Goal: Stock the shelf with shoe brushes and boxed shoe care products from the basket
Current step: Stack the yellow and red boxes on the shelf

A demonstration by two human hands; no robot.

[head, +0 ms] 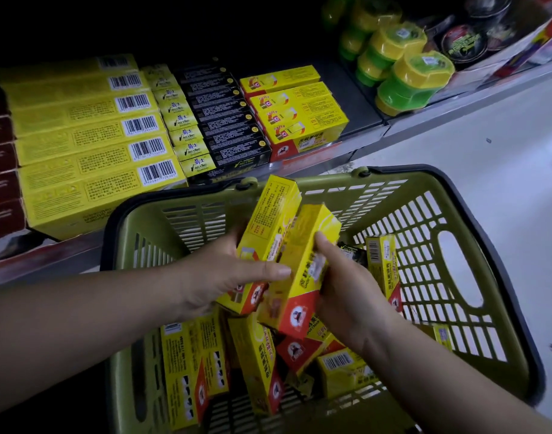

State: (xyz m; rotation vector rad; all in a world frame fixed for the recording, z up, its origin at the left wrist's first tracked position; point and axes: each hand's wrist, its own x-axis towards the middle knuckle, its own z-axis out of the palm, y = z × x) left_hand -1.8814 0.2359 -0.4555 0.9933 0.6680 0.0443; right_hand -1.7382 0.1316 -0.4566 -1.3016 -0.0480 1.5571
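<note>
A: Holding anything?

B: Yes, with both hands. Gripping a first box (268, 227), yellow with a red end, in the left hand (224, 277), thumb laid across its face. Clasping a second box (309, 258) of the same kind in the right hand (346, 286), thumb on top, fingers hidden behind.

A: Apart or touching?

B: Pressed side by side, tilted, red ends toward the wrists, raised above the green basket (331, 183).

A: More stock inside?

B: Plenty. Loose boxes (259, 355) of the same yellow and red, jumbled on the bottom; one upright box (384, 264) leaning at the right wall.

A: And on the shelf (359, 101)?

B: Stacked flat in rows. From the left: long yellow cartons (90, 142) with barcodes, small yellow packs (180, 120), black packs (227, 120), then a matching yellow-and-red row (299, 111), with bare shelf just beside. Further right, green-and-yellow tubs (406, 79) and dark round tins (462, 42), too blurred to read.
</note>
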